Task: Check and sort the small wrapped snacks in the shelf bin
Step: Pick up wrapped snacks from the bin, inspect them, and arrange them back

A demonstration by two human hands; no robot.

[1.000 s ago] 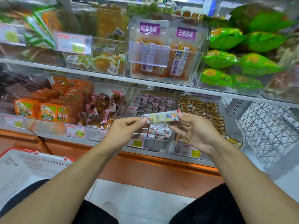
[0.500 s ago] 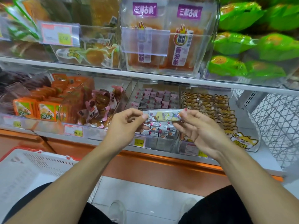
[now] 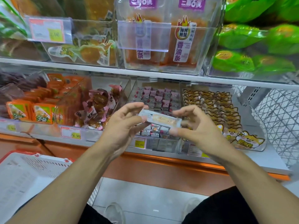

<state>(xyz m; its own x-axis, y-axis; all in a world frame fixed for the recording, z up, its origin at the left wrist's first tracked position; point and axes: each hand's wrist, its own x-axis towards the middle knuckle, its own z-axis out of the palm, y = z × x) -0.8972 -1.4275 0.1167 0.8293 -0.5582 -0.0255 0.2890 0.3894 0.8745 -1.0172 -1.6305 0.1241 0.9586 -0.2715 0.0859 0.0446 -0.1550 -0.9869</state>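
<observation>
A small pale wrapped snack bar (image 3: 161, 119) is held level in front of the shelf. My left hand (image 3: 123, 126) pinches its left end between thumb and fingertips. My right hand (image 3: 194, 128) holds its right end with curled fingers. Just behind them stands the clear shelf bin (image 3: 161, 143) filled with several small pink and white wrapped snacks (image 3: 159, 98); the lower rows are partly hidden by my hands.
Neighbouring clear bins hold brown candies in pink wrappers (image 3: 97, 109), orange packets (image 3: 38, 110) and shiba-print snacks (image 3: 215, 107). An upper shelf (image 3: 145, 73) carries larger packs. A white basket (image 3: 24, 175) sits at lower left and a wire rack (image 3: 278, 120) at right.
The snack bar has been turned over between both hands, its other face now up. The camera has moved closer to the shelf.
</observation>
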